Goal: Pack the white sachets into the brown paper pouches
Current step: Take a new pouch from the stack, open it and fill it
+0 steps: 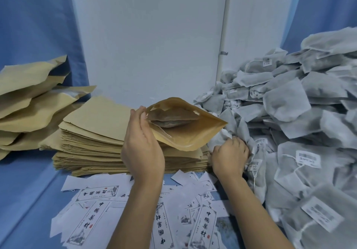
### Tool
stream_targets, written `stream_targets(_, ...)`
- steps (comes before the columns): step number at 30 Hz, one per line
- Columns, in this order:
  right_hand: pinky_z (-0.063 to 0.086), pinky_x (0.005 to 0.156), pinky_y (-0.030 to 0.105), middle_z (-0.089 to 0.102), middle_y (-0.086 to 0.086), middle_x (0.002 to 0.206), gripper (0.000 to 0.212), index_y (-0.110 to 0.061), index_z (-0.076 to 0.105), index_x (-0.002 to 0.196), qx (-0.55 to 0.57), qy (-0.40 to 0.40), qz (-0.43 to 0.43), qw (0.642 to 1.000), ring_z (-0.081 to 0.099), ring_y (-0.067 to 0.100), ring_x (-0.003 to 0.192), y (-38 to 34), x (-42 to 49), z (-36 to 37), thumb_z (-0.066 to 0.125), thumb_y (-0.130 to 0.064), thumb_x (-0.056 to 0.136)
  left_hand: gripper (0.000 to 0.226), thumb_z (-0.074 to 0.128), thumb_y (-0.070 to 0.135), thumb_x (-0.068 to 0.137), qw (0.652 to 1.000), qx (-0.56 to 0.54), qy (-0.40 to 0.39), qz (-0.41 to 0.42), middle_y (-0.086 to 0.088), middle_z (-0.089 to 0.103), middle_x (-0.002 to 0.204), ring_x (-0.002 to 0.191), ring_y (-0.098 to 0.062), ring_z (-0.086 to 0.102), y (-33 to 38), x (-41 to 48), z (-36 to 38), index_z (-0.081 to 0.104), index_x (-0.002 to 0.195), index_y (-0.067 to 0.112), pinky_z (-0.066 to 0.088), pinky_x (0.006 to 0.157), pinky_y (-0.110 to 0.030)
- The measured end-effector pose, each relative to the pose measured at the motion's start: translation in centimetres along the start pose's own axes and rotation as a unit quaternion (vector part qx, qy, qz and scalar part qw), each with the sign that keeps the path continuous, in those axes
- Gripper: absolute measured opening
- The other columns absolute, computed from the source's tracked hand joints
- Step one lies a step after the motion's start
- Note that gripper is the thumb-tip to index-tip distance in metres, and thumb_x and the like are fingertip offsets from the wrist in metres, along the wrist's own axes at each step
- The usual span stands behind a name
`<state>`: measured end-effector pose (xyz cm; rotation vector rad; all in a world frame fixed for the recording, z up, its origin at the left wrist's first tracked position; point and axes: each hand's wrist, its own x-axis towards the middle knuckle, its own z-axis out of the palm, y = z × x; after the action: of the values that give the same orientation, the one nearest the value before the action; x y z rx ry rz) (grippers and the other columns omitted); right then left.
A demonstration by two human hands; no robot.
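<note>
Head view: we note left hand (pixel 143 148) holding brown pouch (pixel 187 133) agape for loading; right hand (pixel 229 157) clutching a white sachet (pixel 222 137).

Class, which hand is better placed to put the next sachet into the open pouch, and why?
Right. The right hand grips a sachet at the pile, while the left hand holds the pouch open.

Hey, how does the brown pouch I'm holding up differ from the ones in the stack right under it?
The held pouch is spread open at the mouth with sachets inside; the stacked pouches lie flat. The held pouch is lifted and tilted in the left hand; the stacked pouches rest in a pile on the blue surface. Both are brown paper.
</note>
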<state>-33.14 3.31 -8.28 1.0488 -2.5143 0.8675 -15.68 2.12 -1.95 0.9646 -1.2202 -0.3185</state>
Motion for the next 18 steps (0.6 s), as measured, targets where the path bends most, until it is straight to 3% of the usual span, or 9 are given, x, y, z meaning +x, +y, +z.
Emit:
stream_targets(4, 0.013, 0.113, 0.035, 0.044, 0.011, 0.145, 0.043, -0.003, 0.048, 0.134, 0.086, 0.046, -0.07, 0.993, 0.03, 0.024, 0.138, -0.5, -0.4, -0.3, 0.045, -0.009, 0.091, 0.036, 0.034, 0.028, 0.102, 1.0, 0.008, -0.005, 0.002, -0.005, 0.067, 0.116, 0.109, -0.024, 0.062, -0.2, 0.2, -0.1, 0.062, 0.12, 0.013, 0.04, 0.078, -0.024)
stream_targets(8, 0.025, 0.111, 0.039, 0.051, 0.008, 0.137, 0.039, -0.004, 0.056, 0.126, 0.08, -0.007, -0.14, 0.987, 0.039, 0.024, 0.131, -0.7, -0.8, 0.3, 0.046, -0.011, 0.089, 0.035, 0.035, 0.026, 0.102, 1.0, 0.003, -0.002, -0.01, -0.005, 0.068, 0.115, 0.106, -0.024, 0.062, -0.4, 0.2, -0.2, 0.062, 0.119, 0.012, 0.039, 0.077, -0.023)
stream_targets(14, 0.04, 0.101, 0.038, 0.037, 0.01, 0.148, 0.042, -0.022, 0.055, 0.128, 0.236, -0.078, -0.096, 0.964, 0.038, 0.028, 0.132, 0.1, -0.7, 0.8, 0.048, -0.009, 0.089, 0.036, 0.035, 0.027, 0.102, 1.0, 0.001, 0.004, -0.015, -0.005, 0.069, 0.109, 0.097, -0.023, 0.063, -0.7, 0.3, -0.2, 0.061, 0.119, 0.011, 0.036, 0.073, -0.018)
stream_targets(16, 0.036, 0.105, 0.038, 0.025, 0.009, 0.155, 0.052, -0.032, 0.045, 0.136, 0.228, -0.107, -0.096, 0.963, 0.028, 0.027, 0.139, 0.2, -0.6, 1.1, 0.049, -0.011, 0.089, 0.036, 0.034, 0.027, 0.102, 1.0, -0.002, 0.005, -0.016, -0.005, 0.069, 0.108, 0.096, -0.023, 0.063, -0.6, 0.4, -0.2, 0.061, 0.119, 0.011, 0.038, 0.073, -0.021)
stream_targets(18, 0.037, 0.105, 0.04, 0.025, 0.009, 0.154, 0.055, -0.035, 0.038, 0.141, 0.209, -0.109, -0.112, 0.965, 0.029, 0.028, 0.137, 0.1, -0.6, 1.4, 0.048, -0.014, 0.091, 0.035, 0.034, 0.026, 0.102, 1.0, -0.005, 0.007, -0.014, -0.005, 0.069, 0.106, 0.094, -0.023, 0.063, -0.7, 0.5, -0.2, 0.061, 0.119, 0.011, 0.038, 0.072, -0.021)
